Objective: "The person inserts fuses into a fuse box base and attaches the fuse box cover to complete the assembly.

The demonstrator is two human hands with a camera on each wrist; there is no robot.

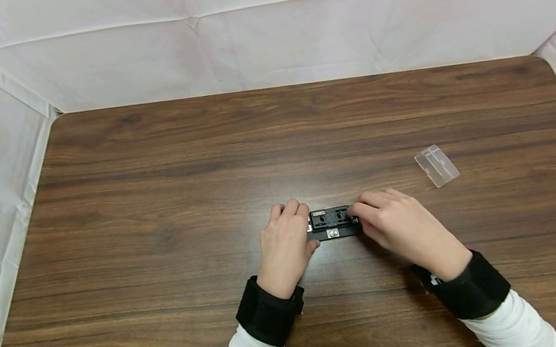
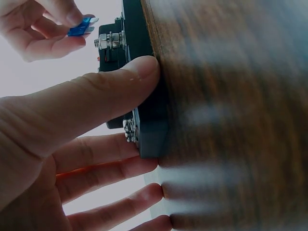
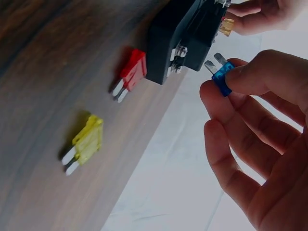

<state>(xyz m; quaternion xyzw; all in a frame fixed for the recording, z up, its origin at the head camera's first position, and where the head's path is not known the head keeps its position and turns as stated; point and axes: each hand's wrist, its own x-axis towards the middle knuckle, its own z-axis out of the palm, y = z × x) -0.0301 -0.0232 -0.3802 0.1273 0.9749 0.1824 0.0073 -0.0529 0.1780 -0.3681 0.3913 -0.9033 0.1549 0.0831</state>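
A black fuse block (image 1: pixel 323 235) with metal screw terminals lies on the wooden table. My left hand (image 1: pixel 287 248) grips its left end, the thumb along the near side and the fingers at the far side, fingertips down at the tabletop. Between thumb and forefinger my right hand (image 1: pixel 401 227) pinches a blue blade fuse (image 3: pixel 222 79), just off the block. Its two metal prongs point toward the block in the right wrist view. An amber fuse (image 3: pixel 226 26) sits on the block close to the left fingers. The blue fuse is hidden by fingers in the head view.
A red blade fuse (image 3: pixel 133 70) lies on the table beside the block's end, and a yellow blade fuse (image 3: pixel 88 141) lies farther off. To the right behind the right hand is a clear plastic cover (image 1: pixel 437 166). White cloth (image 1: pixel 289 38) walls the table's back and sides.
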